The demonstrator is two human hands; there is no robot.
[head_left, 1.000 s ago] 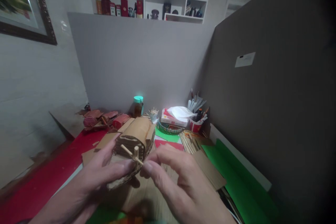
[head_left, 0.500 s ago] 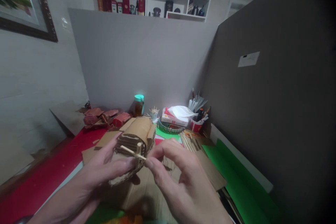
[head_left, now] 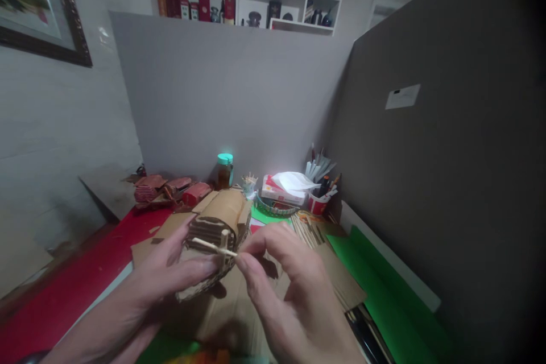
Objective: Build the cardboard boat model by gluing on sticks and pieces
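Head view, from the far left: a framed picture hangs on the pale wall, and below it a red surface runs down the left side, with red cardboard pieces bunched at its far end. Next comes the left hand, its fingers grasping a cardboard model, the thumb lying on top beside an upright peg. The model is held up between the two hands, its rounded brown top away from the person and its dark layered edges nearer. A thin stick crosses the peg, slanting slightly down to the right; whether the two are joined I cannot tell. Beyond the model stand a jar with a turquoise lid and a small cup packed with little sticks. Farther right, the right hand pinches the stick's right end between thumb and forefinger. Past this hand is a woven basket with a box at it, then a red-and-white cup of pens. Brown cardboard strips, a cardboard sheet and a long green sheet lie beside the dark partition.
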